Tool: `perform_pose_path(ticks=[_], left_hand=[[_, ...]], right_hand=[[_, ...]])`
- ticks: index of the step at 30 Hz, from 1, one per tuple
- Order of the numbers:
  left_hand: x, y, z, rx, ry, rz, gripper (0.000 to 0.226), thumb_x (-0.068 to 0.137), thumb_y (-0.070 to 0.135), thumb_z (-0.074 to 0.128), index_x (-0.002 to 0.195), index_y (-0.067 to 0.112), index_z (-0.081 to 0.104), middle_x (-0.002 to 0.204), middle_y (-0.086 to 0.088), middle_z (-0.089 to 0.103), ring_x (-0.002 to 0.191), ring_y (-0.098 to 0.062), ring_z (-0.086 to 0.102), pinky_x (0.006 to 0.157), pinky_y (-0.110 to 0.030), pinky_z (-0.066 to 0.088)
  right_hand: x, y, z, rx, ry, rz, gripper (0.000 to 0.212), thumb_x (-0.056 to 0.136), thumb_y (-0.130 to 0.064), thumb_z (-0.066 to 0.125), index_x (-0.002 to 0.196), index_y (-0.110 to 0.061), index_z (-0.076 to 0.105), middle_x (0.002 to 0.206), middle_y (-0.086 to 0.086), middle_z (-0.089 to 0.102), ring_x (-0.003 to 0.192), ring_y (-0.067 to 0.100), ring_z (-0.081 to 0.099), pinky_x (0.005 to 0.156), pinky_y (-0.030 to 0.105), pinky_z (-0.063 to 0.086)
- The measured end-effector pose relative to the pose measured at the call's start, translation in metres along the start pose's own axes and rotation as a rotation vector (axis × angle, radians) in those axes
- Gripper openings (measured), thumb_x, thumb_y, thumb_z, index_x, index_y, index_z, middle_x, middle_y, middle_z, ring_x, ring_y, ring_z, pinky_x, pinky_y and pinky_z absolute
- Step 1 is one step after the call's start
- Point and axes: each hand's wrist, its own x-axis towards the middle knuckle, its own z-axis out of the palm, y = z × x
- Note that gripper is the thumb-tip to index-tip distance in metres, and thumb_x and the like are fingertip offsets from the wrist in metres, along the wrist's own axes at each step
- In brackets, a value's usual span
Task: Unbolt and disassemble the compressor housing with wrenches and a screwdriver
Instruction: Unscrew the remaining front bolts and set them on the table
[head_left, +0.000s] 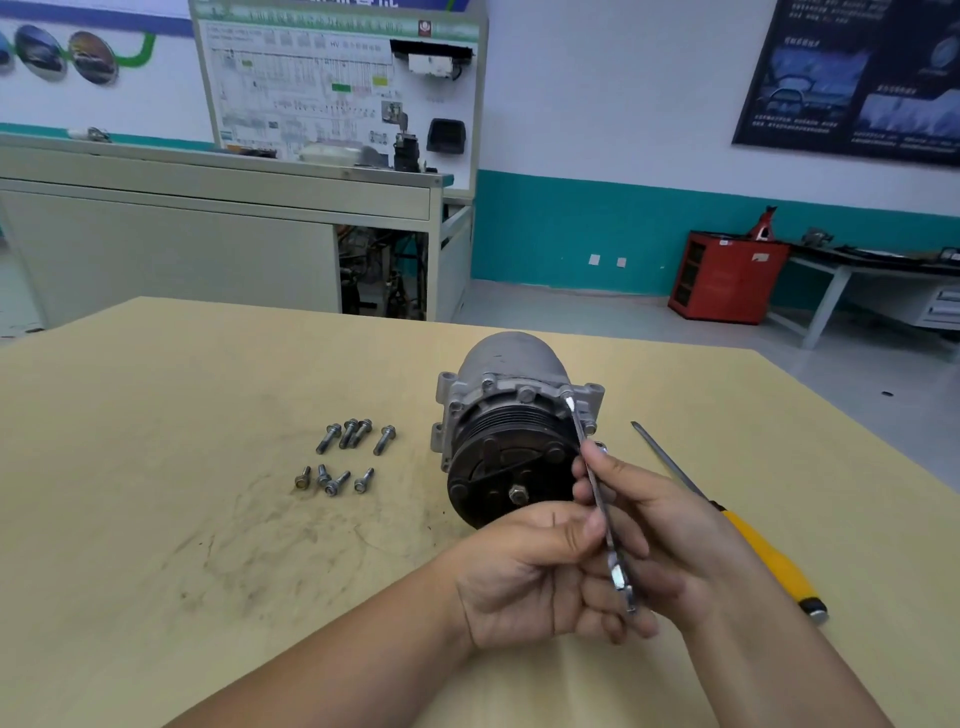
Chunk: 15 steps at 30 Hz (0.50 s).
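Note:
A grey compressor (511, 410) with a black pulley face lies on the wooden table (156, 519), pulley toward me. A thin silver wrench (597, 493) runs from a bolt on the housing's upper right flange down to my hands. My left hand (535, 577) pinches the wrench shaft between thumb and fingers. My right hand (654, 535) grips the same shaft from the right side. Several removed bolts (345, 457) lie in two loose rows to the left of the compressor.
A yellow-handled screwdriver (737, 525) lies on the table right of my right hand, its tip pointing away. Beyond the table's far edge stand a grey workbench (208, 234), a red cabinet (727, 275) and another bench at the right wall.

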Motion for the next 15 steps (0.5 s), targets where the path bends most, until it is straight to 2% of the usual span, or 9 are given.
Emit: perform_pose_path(ticks=[3, 5, 7, 9, 11, 13, 15], left_hand=[[0.002, -0.001, 0.000, 0.017, 0.018, -0.009, 0.028, 0.087, 0.039, 0.059, 0.098, 0.017, 0.073, 0.090, 0.002, 0.075, 0.078, -0.012, 0.072, 0.066, -0.017, 0.053], [0.003, -0.002, -0.001, 0.027, 0.034, -0.011, 0.032, 0.086, 0.042, 0.059, 0.097, 0.015, 0.073, 0.089, 0.001, 0.075, 0.076, -0.012, 0.072, 0.062, -0.016, 0.053], [0.003, -0.003, -0.001, 0.037, 0.041, -0.013, 0.033, 0.086, 0.042, 0.060, 0.097, 0.014, 0.073, 0.091, 0.000, 0.075, 0.076, -0.014, 0.072, 0.062, -0.016, 0.054], [0.004, -0.003, -0.001, 0.044, 0.041, -0.015, 0.031, 0.087, 0.039, 0.061, 0.099, 0.014, 0.073, 0.094, -0.002, 0.074, 0.079, -0.016, 0.072, 0.065, -0.018, 0.054], [0.004, -0.004, -0.002, 0.041, 0.036, -0.014, 0.027, 0.087, 0.037, 0.060, 0.099, 0.016, 0.072, 0.094, -0.002, 0.074, 0.082, -0.016, 0.072, 0.070, -0.021, 0.055], [0.004, -0.004, -0.001, 0.027, 0.021, -0.005, 0.025, 0.089, 0.036, 0.058, 0.099, 0.018, 0.071, 0.094, -0.001, 0.074, 0.084, -0.016, 0.072, 0.073, -0.023, 0.055], [0.004, -0.005, 0.000, 0.013, 0.013, 0.007, 0.025, 0.091, 0.035, 0.055, 0.101, 0.018, 0.071, 0.093, 0.000, 0.074, 0.084, -0.014, 0.071, 0.073, -0.023, 0.055]], right_hand=[[0.001, -0.002, -0.002, -0.160, 0.060, -0.053, 0.023, 0.058, -0.032, 0.070, 0.044, -0.015, 0.064, 0.047, 0.002, 0.055, 0.035, 0.015, 0.049, 0.036, 0.018, 0.041], [0.004, 0.000, -0.003, -0.273, 0.110, -0.116, 0.029, 0.068, -0.030, 0.072, 0.044, -0.016, 0.064, 0.048, 0.003, 0.053, 0.041, 0.020, 0.045, 0.044, 0.023, 0.038], [0.006, 0.002, -0.005, -0.265, 0.130, -0.150, 0.032, 0.079, -0.024, 0.068, 0.048, -0.013, 0.065, 0.048, 0.003, 0.056, 0.041, 0.018, 0.049, 0.041, 0.021, 0.042], [0.005, 0.002, -0.006, -0.157, 0.057, -0.101, 0.030, 0.082, -0.022, 0.064, 0.055, -0.010, 0.071, 0.056, 0.005, 0.064, 0.046, 0.016, 0.062, 0.041, 0.021, 0.048], [0.001, 0.000, -0.008, -0.034, -0.073, 0.000, 0.024, 0.077, -0.024, 0.061, 0.064, -0.009, 0.076, 0.066, 0.006, 0.070, 0.056, 0.017, 0.068, 0.046, 0.023, 0.052], [0.000, -0.001, -0.013, 0.017, -0.159, 0.041, 0.025, 0.072, -0.025, 0.059, 0.072, -0.008, 0.078, 0.067, 0.005, 0.070, 0.056, 0.015, 0.068, 0.048, 0.022, 0.053], [-0.001, 0.000, -0.016, 0.047, -0.192, 0.027, 0.025, 0.072, -0.024, 0.058, 0.072, -0.008, 0.077, 0.062, 0.003, 0.066, 0.051, 0.012, 0.064, 0.046, 0.021, 0.052]])
